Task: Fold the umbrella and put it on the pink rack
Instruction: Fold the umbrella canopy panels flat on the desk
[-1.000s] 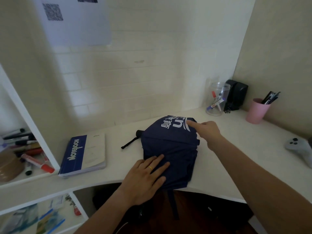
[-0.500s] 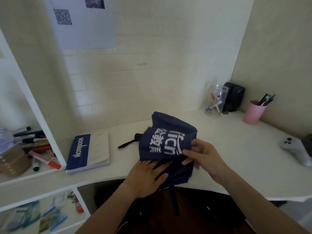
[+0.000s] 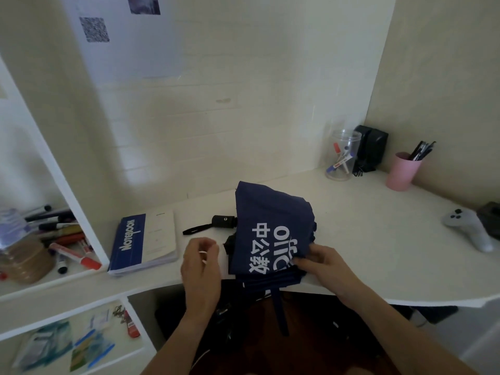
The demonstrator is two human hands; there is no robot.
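Umbrella [image 3: 270, 231]: navy, collapsed, canopy loosely bunched w/ white print facing up. Lies on tabletop [image 3: 365, 239] at front edge, centre of view. Black handle [image 3: 223, 221] sticks out to the left, wrist loop trailing on the surface. A navy strap [image 3: 280, 309] hangs off the front edge below the canopy.

R hand [image 3: 322, 263]: fingers pinching canopy fabric at its near right corner, thumb on top. Grasping umbrella.

L hand [image 3: 201, 259]: just left of canopy, off the fabric, fingers half-curled, nothing in it. Edges blurred; looks released.

Notebook [image 3: 144, 242], blue/white cover, flat on tabletop left of handle, apart from it. Clear jar [image 3: 342, 155] w/ markers at back right; pink cup [image 3: 403, 171] w/ pens further right, near wall. Grey controller [image 3: 468, 228] at far right edge. Shelf [image 3: 35, 282] on left holds markers.

Pink rack: can't tell which item, if any in view.
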